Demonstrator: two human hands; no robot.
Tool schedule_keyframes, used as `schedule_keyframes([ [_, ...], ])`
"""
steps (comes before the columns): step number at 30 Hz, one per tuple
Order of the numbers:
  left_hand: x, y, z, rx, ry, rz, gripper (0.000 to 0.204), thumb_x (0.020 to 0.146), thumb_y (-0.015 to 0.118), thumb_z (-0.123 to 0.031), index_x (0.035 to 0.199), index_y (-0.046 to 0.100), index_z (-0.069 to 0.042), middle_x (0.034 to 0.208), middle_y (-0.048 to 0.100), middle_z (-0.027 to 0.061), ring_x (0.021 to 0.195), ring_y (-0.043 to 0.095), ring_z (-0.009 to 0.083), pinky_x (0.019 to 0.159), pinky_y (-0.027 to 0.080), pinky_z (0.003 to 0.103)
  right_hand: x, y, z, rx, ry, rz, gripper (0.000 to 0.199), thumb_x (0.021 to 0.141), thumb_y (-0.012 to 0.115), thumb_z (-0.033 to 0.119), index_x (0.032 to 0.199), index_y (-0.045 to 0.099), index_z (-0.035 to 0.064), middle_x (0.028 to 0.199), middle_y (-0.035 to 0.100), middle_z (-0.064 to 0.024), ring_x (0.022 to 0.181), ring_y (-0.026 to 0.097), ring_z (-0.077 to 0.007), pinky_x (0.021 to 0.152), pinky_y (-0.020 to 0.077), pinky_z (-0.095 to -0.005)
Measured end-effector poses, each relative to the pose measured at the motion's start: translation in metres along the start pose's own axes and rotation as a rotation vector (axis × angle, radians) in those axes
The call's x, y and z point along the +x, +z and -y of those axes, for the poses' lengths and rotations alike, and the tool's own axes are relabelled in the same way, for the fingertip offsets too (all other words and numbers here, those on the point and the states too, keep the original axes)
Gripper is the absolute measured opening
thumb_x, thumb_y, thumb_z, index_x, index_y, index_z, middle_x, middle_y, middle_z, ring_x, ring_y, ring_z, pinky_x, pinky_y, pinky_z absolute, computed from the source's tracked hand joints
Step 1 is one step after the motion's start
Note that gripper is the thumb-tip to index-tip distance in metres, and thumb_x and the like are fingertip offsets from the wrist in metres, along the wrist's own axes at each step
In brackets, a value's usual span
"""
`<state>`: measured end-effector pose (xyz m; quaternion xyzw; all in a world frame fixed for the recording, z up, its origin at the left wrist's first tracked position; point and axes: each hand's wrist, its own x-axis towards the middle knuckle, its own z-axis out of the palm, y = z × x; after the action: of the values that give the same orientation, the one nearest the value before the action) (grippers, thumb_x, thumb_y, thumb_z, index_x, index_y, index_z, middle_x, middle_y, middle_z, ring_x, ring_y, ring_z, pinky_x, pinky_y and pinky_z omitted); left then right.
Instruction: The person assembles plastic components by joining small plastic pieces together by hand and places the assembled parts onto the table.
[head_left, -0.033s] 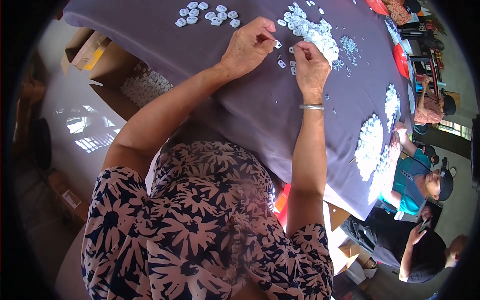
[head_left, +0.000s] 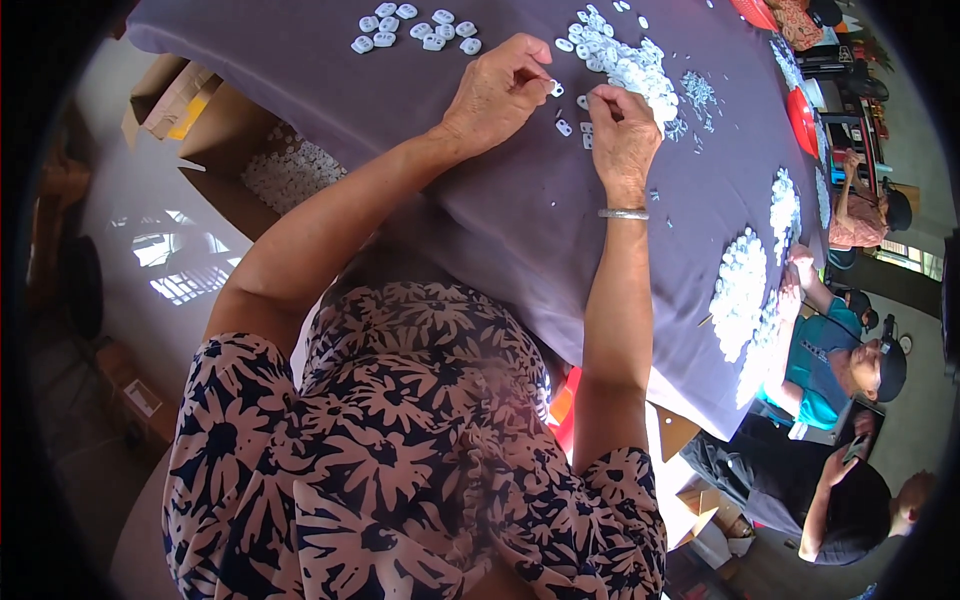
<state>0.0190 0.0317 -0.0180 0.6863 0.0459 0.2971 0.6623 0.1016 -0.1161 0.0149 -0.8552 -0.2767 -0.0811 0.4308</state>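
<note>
Covering most of the upper view, the desk (head_left: 520, 230) is draped in a grey-purple cloth and carries several groups of small white plastic parts.

Open cardboard box (head_left: 285, 170) stands on the floor at the desk's left edge; it holds more white parts.

Large pile of white parts (head_left: 625, 62) lies just beyond the right hand, spreading toward the far right. A row of white parts (head_left: 415, 28) lies apart at the far left of the desk. Two further heaps of white parts (head_left: 745, 290) lie along the desk's right edge, where another person in a teal shirt (head_left: 825, 350) reaches in. Red basin (head_left: 802, 120) sits near the far right rim.

Left hand (head_left: 495, 90): fingers curled together, thumb and forefinger pinched on one small white part (head_left: 554, 88), held just above the cloth.

Right hand (head_left: 622, 125): palm down, fingers bent toward the pile; fingertips close together, but whether they grip anything cannot be told. Silver bracelet (head_left: 623, 213) on the wrist.

Loose white pieces (head_left: 565, 127), a few, lie on the cloth between the two hands, just beside the right fingers. The two hands are near each other, not touching.
</note>
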Motion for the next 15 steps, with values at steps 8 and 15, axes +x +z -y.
schedule_keyframes([
  [8,0.001,0.001,0.001,0.011,-0.003,-0.025,0.022,0.081,0.064,-0.004,0.101,0.055,-0.003,0.079,0.065,0.0072,0.072,0.063,0.0130,0.067,0.051,0.027,-0.004,-0.008,0.023,-0.192,0.061,0.270,0.024,0.075,0.075,0.025,0.079,0.069,0.0024,0.064,0.063,-0.0036,0.060,0.057,-0.0102,0.059,0.0468,-0.0263],
  [15,0.001,0.000,-0.004,0.013,-0.034,-0.062,0.023,0.082,0.063,-0.004,0.103,0.055,-0.004,0.081,0.066,0.0076,0.073,0.064,0.0136,0.067,0.052,0.028,0.010,-0.006,0.033,-0.327,0.127,0.447,0.027,0.075,0.073,0.027,0.077,0.068,0.0014,0.060,0.060,-0.0053,0.057,0.052,-0.0099,0.056,0.0436,-0.0296],
])
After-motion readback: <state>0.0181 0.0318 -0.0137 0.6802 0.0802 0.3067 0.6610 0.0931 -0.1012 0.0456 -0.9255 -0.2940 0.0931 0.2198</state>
